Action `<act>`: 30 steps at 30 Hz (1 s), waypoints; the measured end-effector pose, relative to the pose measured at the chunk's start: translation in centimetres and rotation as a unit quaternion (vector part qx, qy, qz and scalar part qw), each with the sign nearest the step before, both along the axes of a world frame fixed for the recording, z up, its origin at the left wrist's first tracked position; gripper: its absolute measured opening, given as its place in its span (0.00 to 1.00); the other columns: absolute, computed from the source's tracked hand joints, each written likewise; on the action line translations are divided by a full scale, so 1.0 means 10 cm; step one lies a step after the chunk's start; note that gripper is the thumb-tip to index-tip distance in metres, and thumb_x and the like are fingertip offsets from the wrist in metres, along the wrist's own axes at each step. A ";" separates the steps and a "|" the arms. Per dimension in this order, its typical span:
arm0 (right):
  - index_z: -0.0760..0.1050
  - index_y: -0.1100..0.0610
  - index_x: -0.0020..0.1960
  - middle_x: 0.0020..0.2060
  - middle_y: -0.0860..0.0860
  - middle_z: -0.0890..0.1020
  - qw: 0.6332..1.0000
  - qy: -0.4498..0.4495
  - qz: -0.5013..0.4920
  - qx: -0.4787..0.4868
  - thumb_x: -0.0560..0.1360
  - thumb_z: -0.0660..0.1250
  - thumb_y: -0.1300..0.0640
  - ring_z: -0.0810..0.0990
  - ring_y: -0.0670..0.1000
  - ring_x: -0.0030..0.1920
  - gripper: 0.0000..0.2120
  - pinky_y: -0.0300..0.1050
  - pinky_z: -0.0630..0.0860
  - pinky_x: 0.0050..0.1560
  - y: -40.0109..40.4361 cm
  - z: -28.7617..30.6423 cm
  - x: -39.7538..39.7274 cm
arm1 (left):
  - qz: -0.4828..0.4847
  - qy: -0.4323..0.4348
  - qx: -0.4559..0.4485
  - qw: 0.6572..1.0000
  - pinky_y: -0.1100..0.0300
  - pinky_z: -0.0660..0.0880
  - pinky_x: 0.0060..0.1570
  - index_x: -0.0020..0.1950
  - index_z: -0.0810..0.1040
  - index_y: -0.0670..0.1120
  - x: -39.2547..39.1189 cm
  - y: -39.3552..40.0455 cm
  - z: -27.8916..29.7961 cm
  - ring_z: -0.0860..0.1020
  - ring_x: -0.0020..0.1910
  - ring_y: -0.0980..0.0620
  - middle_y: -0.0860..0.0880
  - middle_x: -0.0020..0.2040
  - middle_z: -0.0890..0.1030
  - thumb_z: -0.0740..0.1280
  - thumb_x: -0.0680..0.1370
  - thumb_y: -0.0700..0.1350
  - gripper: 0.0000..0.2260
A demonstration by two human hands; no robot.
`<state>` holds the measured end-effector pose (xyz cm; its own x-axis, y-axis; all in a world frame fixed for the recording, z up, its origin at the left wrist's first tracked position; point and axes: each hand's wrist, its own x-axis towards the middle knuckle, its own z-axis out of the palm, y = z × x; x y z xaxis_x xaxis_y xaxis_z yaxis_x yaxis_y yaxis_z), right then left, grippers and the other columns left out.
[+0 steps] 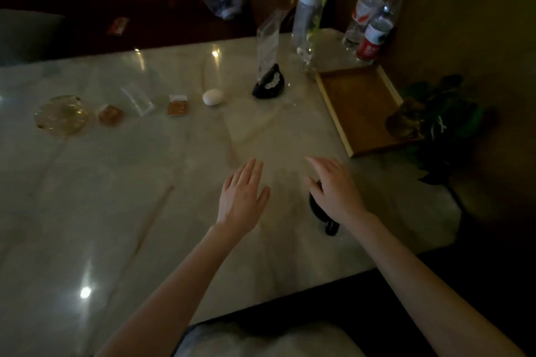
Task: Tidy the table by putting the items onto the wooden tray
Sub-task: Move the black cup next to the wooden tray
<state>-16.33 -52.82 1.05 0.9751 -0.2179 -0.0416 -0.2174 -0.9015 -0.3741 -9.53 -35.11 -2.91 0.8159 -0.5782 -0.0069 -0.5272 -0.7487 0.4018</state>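
In the head view, your left hand [242,197] hovers over the pale marble table [116,197] with its fingers straight and lightly spread, holding nothing. Your right hand [333,185] sits just beside it, fingers relaxed and loosely bent, above a small dark object [330,227]; most of that object is hidden under your palm, so you cannot tell whether the fingers touch it. What shows of it runs from near your thumb back toward your wrist, its long axis pointing toward you.

The wooden tray [359,107] lies at the table's right edge, well ahead of your right hand, its long axis running away from you and angled slightly left. A small plant in a glass pot [406,122] stands at its right rim; whether it rests inside the tray is unclear.

Across the far part of the table, from left to right, you have a glass dish [62,114], an orange packet [110,114], a clear wrapper [137,98], a second orange packet [177,106], a white egg [213,96] and a dark pouch [269,82] touching the base of an upright clear sign stand [268,40]. A clear flask with a white lid [309,11] stands just behind the tray's far left corner, and two plastic bottles [374,17] stand together at the far right corner of the table.
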 end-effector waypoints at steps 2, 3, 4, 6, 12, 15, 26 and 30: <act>0.63 0.55 0.70 0.67 0.52 0.70 1.000 0.007 -0.023 0.020 0.78 0.58 0.54 0.65 0.51 0.68 0.21 0.44 0.61 0.68 -0.12 -0.05 -0.11 | -0.008 0.006 0.014 1.000 0.53 0.57 0.67 0.73 0.58 0.44 -0.07 -0.11 -0.12 0.59 0.72 0.47 0.45 0.74 0.59 0.55 0.79 0.53 0.24; 0.63 0.55 0.69 0.67 0.52 0.71 0.999 0.010 -0.034 0.032 0.78 0.59 0.54 0.65 0.51 0.68 0.20 0.44 0.61 0.67 -0.16 -0.07 -0.15 | -0.009 0.009 0.021 1.000 0.52 0.58 0.67 0.72 0.58 0.43 -0.10 -0.14 -0.18 0.59 0.72 0.46 0.45 0.74 0.60 0.53 0.79 0.55 0.25; 0.64 0.56 0.69 0.67 0.52 0.71 0.998 0.013 -0.041 0.041 0.78 0.59 0.54 0.65 0.51 0.68 0.20 0.43 0.61 0.67 -0.19 -0.10 -0.19 | -0.010 0.011 0.028 1.000 0.51 0.58 0.67 0.72 0.59 0.43 -0.12 -0.17 -0.24 0.59 0.72 0.46 0.44 0.74 0.60 0.49 0.77 0.57 0.27; 0.65 0.56 0.68 0.66 0.53 0.71 0.997 0.017 -0.053 0.044 0.77 0.61 0.54 0.65 0.52 0.68 0.21 0.41 0.59 0.66 -0.28 -0.16 -0.30 | -0.019 0.015 0.045 0.999 0.50 0.56 0.69 0.73 0.58 0.43 -0.18 -0.24 -0.39 0.57 0.73 0.46 0.45 0.74 0.59 0.44 0.75 0.58 0.31; 0.64 0.57 0.69 0.70 0.53 0.67 0.996 0.052 -0.050 0.056 0.75 0.63 0.52 0.61 0.52 0.71 0.24 0.43 0.57 0.69 -0.42 -0.31 -0.57 | -0.015 0.034 0.075 0.997 0.52 0.42 0.69 0.74 0.52 0.44 -0.35 -0.37 -0.72 0.48 0.74 0.49 0.46 0.75 0.51 0.41 0.75 0.60 0.32; 0.62 0.56 0.70 0.72 0.51 0.63 0.995 0.054 -0.048 0.064 0.76 0.63 0.52 0.57 0.51 0.73 0.25 0.43 0.55 0.70 -0.43 -0.37 -0.59 | -0.001 0.041 0.077 0.996 0.51 0.41 0.70 0.74 0.53 0.43 -0.40 -0.40 -0.80 0.48 0.74 0.49 0.45 0.75 0.51 0.40 0.75 0.60 0.32; 0.64 0.56 0.70 0.73 0.52 0.62 0.998 0.033 -0.016 0.053 0.77 0.61 0.50 0.57 0.52 0.73 0.23 0.41 0.55 0.68 -0.47 -0.44 -0.66 | 0.016 0.026 0.078 0.996 0.49 0.43 0.71 0.74 0.52 0.44 -0.44 -0.43 -0.89 0.47 0.74 0.50 0.46 0.76 0.51 0.42 0.75 0.58 0.30; 0.66 0.56 0.69 0.71 0.51 0.65 0.998 0.052 0.012 0.043 0.76 0.62 0.53 0.59 0.51 0.73 0.22 0.44 0.56 0.70 -0.54 -0.31 -0.62 | 0.017 0.022 0.071 0.997 0.49 0.43 0.71 0.74 0.53 0.45 -0.44 -0.43 -0.89 0.47 0.74 0.50 0.46 0.76 0.52 0.42 0.75 0.58 0.31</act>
